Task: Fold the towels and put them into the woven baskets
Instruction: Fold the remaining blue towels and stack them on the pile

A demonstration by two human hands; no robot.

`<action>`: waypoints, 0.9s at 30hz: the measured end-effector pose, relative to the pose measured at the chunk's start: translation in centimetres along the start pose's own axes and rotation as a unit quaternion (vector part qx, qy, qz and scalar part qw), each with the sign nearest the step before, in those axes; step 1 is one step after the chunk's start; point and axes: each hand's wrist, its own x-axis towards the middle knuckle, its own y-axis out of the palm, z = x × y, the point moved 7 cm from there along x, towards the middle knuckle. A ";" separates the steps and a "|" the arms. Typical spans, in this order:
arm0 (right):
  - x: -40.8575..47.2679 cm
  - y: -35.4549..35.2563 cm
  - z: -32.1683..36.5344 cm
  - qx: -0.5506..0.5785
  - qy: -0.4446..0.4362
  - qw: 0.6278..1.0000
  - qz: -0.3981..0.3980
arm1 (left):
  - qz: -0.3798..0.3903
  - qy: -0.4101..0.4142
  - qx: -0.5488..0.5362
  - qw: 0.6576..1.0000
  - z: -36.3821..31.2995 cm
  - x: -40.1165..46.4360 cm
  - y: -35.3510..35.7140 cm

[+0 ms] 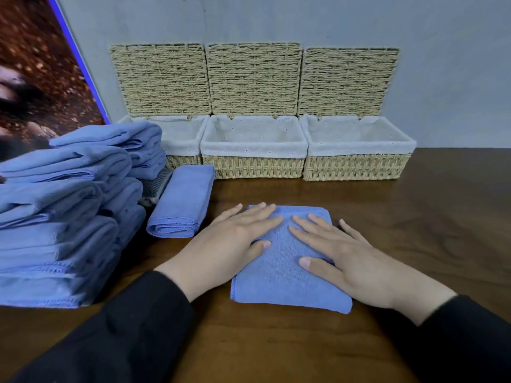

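Observation:
A folded blue towel lies flat on the dark wooden table in front of me. My left hand rests on its left side with fingers straight and spread. My right hand presses flat on its right side, fingers straight. Another folded blue towel lies to the left, just in front of the baskets. Three woven baskets stand in a row against the wall with lids raised: the left basket, partly hidden by towels, the middle basket and the right basket. Their white cloth linings hold no towels that I can see.
A tall stack of blue towels fills the left side of the table. A large picture panel leans against the grey wall at the back left. Bare tabletop stretches to the right of my hands.

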 end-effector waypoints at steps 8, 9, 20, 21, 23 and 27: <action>-2.7 -1.6 1.2 0.071 -0.095 0.989 -0.085 | 0.043 0.028 -0.092 0.994 -0.7 -4.5 -0.7; -2.8 -1.2 1.0 0.072 -0.081 0.993 -0.043 | 0.056 0.027 -0.080 0.995 -0.8 -4.8 -0.7; -2.3 -2.4 1.5 0.075 -0.074 0.988 -0.116 | 0.030 0.003 -0.008 0.999 -1.4 -4.7 -0.3; -2.3 -2.5 1.3 0.077 -0.067 0.988 -0.119 | -0.002 0.005 -0.020 1.000 -1.3 -4.6 -0.4; -2.3 -2.3 1.0 0.057 -0.053 0.991 -0.106 | -0.065 -0.013 -0.073 0.995 -0.7 -4.6 -1.0; -2.6 -2.4 0.3 0.072 -0.010 0.991 -0.116 | -0.097 -0.091 -0.169 0.977 0.3 -5.2 -2.2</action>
